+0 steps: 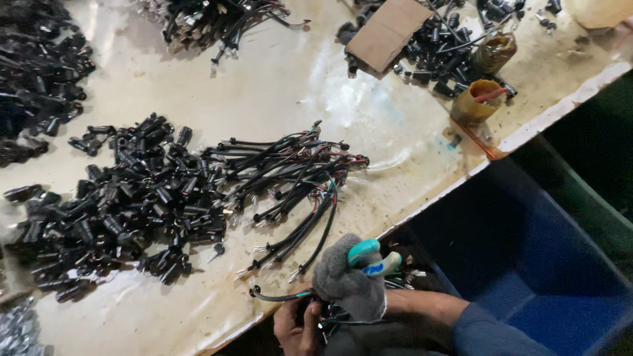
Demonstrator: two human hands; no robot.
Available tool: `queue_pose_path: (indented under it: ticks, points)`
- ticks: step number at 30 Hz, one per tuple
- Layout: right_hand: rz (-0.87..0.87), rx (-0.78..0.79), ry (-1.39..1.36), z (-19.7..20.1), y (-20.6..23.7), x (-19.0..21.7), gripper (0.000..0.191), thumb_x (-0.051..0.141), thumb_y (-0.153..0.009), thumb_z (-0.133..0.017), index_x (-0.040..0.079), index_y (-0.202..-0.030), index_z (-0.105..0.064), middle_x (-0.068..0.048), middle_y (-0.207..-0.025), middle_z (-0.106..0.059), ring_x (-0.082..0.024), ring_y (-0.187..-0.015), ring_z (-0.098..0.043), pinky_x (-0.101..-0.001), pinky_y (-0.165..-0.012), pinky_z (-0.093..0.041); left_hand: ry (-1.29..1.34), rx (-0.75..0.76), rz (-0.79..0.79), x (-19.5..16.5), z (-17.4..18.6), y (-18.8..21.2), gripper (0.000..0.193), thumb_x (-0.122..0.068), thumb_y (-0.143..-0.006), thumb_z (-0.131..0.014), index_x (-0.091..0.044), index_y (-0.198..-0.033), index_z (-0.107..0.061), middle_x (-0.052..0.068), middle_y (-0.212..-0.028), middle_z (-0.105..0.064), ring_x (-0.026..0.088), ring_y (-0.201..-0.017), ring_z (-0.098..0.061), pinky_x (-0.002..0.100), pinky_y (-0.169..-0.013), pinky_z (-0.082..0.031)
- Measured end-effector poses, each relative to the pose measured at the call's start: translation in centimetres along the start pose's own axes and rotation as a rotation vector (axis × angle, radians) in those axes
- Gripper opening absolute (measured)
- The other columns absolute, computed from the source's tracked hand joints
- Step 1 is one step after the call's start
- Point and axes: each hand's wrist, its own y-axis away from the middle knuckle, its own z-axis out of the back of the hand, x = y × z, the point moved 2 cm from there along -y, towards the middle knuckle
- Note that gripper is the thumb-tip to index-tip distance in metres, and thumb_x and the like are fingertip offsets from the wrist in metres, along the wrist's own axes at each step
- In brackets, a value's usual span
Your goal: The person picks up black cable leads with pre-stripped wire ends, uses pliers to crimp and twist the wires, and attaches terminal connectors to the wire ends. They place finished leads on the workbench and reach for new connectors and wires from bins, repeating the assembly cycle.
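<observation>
My right hand (348, 282) wears a grey knit glove and grips a tool with teal and white handles (369, 257) at the table's near edge. Just below it my bare left hand (295, 328) is closed on a thin black cable (273, 296) that curves out to the left. More black wires lie bunched under both hands, partly hidden. A loose bundle of black cables with red and green leads (290, 175) lies on the table just above the hands. A big heap of small black cylindrical connectors (125, 198) lies to its left.
The worn cream tabletop (297, 86) carries more black parts at far left (33, 72), a cable pile at top (217, 20), a cardboard piece (386, 33) and two brown tape rolls (478, 99). A blue bin (527, 264) sits below the table edge at right.
</observation>
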Motion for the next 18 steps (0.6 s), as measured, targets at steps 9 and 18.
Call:
queue_pose_path:
  ticks: [9,18]
  points:
    - [-0.011,0.058,1.262,3.3,-6.4,3.4,0.018,-0.001,-0.09,-0.067,0.006,-0.107,-0.064,-0.004,-0.083,-0.06,-0.017,-0.07,-0.055,-0.0279,-0.06,-0.046,-0.776,0.805,-0.187,-3.6,1.7,-1.4,0.066,-0.023,-0.094,-0.071,-0.002,-0.154,-0.052,0.019,-0.085,-0.067,0.036,-0.072,-0.067,0.045,-0.06,-0.052]
    - [0.472,0.605,2.631,2.8,-20.2,5.6,0.016,0.001,-0.09,-0.069,0.009,-0.104,-0.067,-0.013,-0.1,-0.069,-0.023,-0.059,-0.064,-0.0334,-0.05,-0.052,-0.684,0.908,0.013,-6.5,5.4,-3.4,0.036,-0.036,-0.098,-0.069,-0.007,-0.119,-0.066,0.015,-0.09,-0.071,0.037,-0.086,-0.068,0.047,-0.072,-0.052]
